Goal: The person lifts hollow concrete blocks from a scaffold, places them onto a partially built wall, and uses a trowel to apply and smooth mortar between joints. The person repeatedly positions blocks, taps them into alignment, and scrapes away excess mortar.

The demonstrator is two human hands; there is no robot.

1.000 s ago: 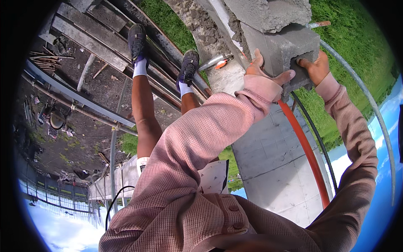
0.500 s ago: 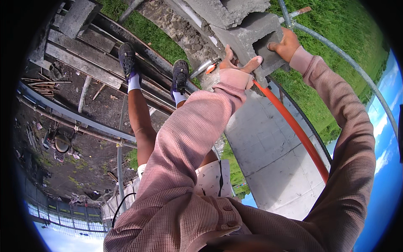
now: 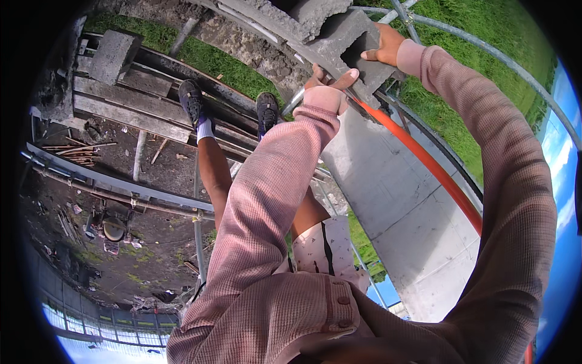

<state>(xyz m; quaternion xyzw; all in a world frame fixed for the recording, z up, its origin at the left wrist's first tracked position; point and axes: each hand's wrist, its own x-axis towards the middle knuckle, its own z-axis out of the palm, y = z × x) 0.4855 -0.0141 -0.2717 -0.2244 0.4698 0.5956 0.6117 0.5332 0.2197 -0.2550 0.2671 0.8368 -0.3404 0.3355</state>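
Note:
A grey hollow concrete block [image 3: 327, 50] sits near the top of the view, at the end of a course of masonry. My right hand [image 3: 385, 47] grips its far right end, with the thumb at the open hollow. My left hand [image 3: 327, 80] holds the block's near side, thumb stretched out and fingers against the face, partly hidden by the sleeve. Just beyond stands another block [image 3: 312, 17] with a rough, broken edge. A long orange bar [image 3: 424, 161] runs from beside my left hand toward the lower right.
My feet stand on wooden planks [image 3: 130, 106] at the left, where a loose concrete block [image 3: 114, 56] lies. Metal scaffold pipes [image 3: 485, 51] curve round the right side. Below the bar is a smooth grey wall [image 3: 400, 200]. Debris-strewn ground [image 3: 157, 230] lies far below.
The view has shifted, so the planks sit farther right and lower. Both hands stay on the block and appear farther up and left in the picture, my right arm reaching out more.

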